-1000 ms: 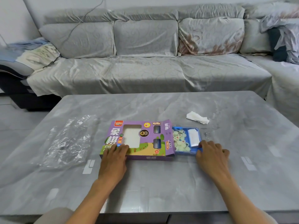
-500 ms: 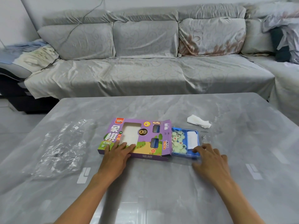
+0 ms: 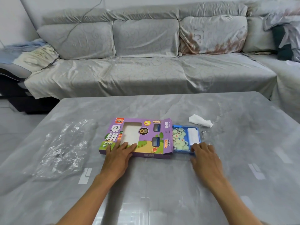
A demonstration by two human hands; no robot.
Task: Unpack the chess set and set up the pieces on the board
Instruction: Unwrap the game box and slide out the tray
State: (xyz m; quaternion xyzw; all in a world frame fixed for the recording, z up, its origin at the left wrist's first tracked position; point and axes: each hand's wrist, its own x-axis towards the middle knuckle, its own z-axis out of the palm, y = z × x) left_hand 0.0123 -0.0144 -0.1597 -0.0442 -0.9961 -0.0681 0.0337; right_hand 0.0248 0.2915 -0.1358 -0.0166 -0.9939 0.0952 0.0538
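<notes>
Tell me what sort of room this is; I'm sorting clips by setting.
Most likely a home living room: a long covered sofa with cushions stands behind a low grey table, and a blanket lies on its end.

On the table (image 3: 162, 184) before you, the box (image 3: 142, 137) lies in the middle, and the tray (image 3: 197, 127) sticks out of its right end with the pieces (image 3: 179, 138) inside. The plastic wrap (image 3: 63, 148) lies left of the box, the tissue (image 3: 200, 122) behind the tray, and the sofa (image 3: 146, 75) behind the table.

purple box (image 3: 146, 137) front printed "象棋", "XIANG QI" partly covered, "14+" badge, "XCPAI" on its side flap
</notes>
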